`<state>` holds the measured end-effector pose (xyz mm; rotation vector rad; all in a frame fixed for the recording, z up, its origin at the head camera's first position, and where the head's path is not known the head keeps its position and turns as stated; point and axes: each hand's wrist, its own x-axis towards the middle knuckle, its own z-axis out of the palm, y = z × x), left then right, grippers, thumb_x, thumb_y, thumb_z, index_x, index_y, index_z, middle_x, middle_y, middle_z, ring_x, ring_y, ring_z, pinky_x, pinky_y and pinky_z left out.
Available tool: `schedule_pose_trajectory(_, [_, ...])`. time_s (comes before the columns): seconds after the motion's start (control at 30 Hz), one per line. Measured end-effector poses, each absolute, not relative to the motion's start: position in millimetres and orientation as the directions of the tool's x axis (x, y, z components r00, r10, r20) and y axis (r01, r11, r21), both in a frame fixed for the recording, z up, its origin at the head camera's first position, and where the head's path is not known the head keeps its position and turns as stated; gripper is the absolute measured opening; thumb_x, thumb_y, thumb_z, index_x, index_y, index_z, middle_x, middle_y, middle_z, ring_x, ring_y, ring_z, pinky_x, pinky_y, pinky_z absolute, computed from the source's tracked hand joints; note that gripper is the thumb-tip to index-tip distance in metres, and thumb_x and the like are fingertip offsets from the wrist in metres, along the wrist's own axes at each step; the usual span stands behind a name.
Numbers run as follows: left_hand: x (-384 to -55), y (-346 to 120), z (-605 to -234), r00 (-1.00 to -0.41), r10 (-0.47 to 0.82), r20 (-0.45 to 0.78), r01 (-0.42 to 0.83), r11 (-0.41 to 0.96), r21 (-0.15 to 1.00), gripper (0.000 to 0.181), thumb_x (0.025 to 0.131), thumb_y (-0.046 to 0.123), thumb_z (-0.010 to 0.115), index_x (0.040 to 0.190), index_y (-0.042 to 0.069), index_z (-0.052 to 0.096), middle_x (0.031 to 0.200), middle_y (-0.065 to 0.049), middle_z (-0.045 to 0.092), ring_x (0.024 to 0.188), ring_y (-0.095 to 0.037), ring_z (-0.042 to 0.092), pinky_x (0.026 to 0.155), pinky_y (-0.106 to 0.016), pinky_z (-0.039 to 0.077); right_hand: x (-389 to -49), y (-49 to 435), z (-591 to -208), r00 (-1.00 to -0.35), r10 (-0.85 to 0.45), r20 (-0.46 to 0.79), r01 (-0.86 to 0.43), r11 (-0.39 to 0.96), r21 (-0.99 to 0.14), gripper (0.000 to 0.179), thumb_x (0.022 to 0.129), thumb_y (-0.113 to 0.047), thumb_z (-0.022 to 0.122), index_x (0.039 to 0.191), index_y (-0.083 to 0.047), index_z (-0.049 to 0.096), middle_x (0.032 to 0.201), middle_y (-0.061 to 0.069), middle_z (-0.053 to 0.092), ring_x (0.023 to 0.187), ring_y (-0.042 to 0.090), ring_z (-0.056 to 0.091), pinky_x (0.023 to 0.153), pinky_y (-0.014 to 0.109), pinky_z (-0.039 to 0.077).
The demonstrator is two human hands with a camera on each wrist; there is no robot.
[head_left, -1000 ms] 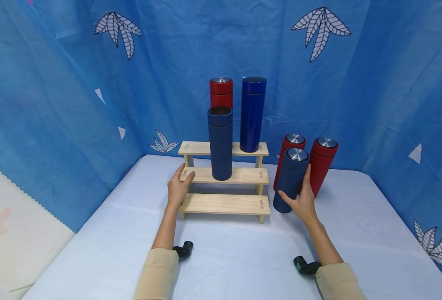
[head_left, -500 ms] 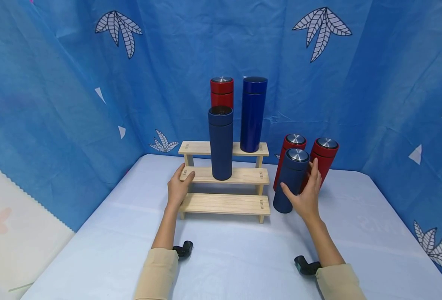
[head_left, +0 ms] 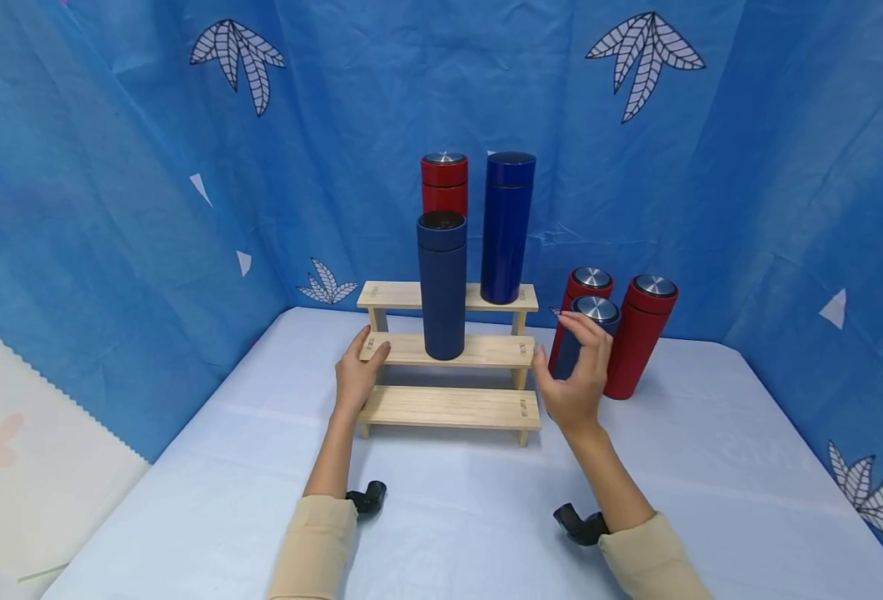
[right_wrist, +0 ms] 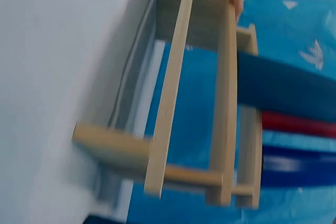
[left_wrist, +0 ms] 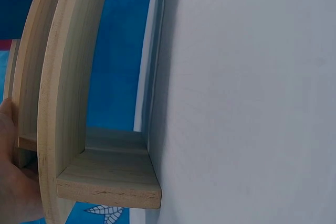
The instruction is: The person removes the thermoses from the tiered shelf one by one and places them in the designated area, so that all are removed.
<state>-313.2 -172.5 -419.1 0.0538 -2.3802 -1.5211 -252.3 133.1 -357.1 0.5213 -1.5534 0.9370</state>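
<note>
A three-step wooden display stand (head_left: pixel 449 404) stands on the white table. My left hand (head_left: pixel 355 379) holds the left end of its middle step, thumb toward the top. My right hand (head_left: pixel 578 387) holds nothing, its thumb and fingers spread apart close to the middle step's right end. Behind that hand is a dark blue thermos (head_left: pixel 596 310) with a silver lid, largely hidden. On the middle step a matte blue thermos (head_left: pixel 442 292) is upright. The top step carries a glossy blue thermos (head_left: pixel 507 229) and a red thermos (head_left: pixel 445 185), the latter partly covered.
Two more red thermoses, one (head_left: pixel 641 337) at the right and one (head_left: pixel 591 280) farther back, stand by the dark blue one. A blue curtain (head_left: pixel 336 167) with leaf prints closes off the back and sides. The white tabletop (head_left: pixel 456 517) extends in front of the stand.
My right hand has come away from the dark blue thermos on the table and moved left toward the stand. The thermoses and my left hand stay in place.
</note>
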Motion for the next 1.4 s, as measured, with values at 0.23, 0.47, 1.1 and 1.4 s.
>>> schedule_pose_trajectory(0.23, [-313.2,-173.3,-419.7,-0.948,-0.197,0.251,0.145,0.435,0.889,0.067,0.089,0.047,0.056,0.143,0.015,0.035,0.142,-0.012,0.039,0.131,-0.031,0.034,0.105,-0.046,0.029,-275.5,97.4,-352.9,-0.379,0.066,0.923,-0.798,0.482,-0.363,0.053,0.075,-0.003,0.070,0.123,0.002,0.047,0.122,0.016,0.049,0.113,0.028,0.045,0.092,0.042,0.038])
schedule_pose_trajectory(0.47, [-313.6,-174.0,-419.6,-0.948,-0.196,0.252,0.145,0.439,0.887,0.068,0.088,0.049,0.056,0.143,0.016,0.035,0.142,-0.012,0.039,0.131,-0.031,0.034,0.105,-0.046,0.029,-301.8,66.9,-338.1,-0.527,-0.013,0.850,-0.793,0.368,-0.486,0.072,0.079,-0.006,0.071,0.139,-0.007,0.031,0.126,0.020,0.044,0.116,0.033,0.045,0.095,0.049,0.040])
schedule_pose_trajectory(1.1, [-316.3,-175.2,-420.4,-0.949,-0.191,0.252,0.148,0.434,0.889,0.070,0.087,0.050,0.057,0.143,0.016,0.035,0.142,-0.012,0.039,0.130,-0.032,0.035,0.104,-0.046,0.030,-319.3,40.3,-346.3,-0.721,-0.131,0.680,-0.664,0.411,-0.625,0.106,0.078,-0.024,0.076,0.149,-0.029,-0.002,0.145,0.013,0.029,0.124,0.029,0.041,0.096,0.044,0.042])
schedule_pose_trajectory(1.4, [-315.6,-175.0,-420.6,-0.949,-0.198,0.246,0.139,0.439,0.888,0.070,0.087,0.050,0.057,0.144,0.017,0.035,0.142,-0.012,0.039,0.129,-0.031,0.035,0.104,-0.045,0.031,-294.4,51.9,-348.5,-0.715,-0.116,0.690,-0.668,0.405,-0.624,0.108,0.075,-0.025,0.078,0.149,-0.033,0.000,0.138,0.012,0.039,0.114,0.027,0.050,0.086,0.043,0.049])
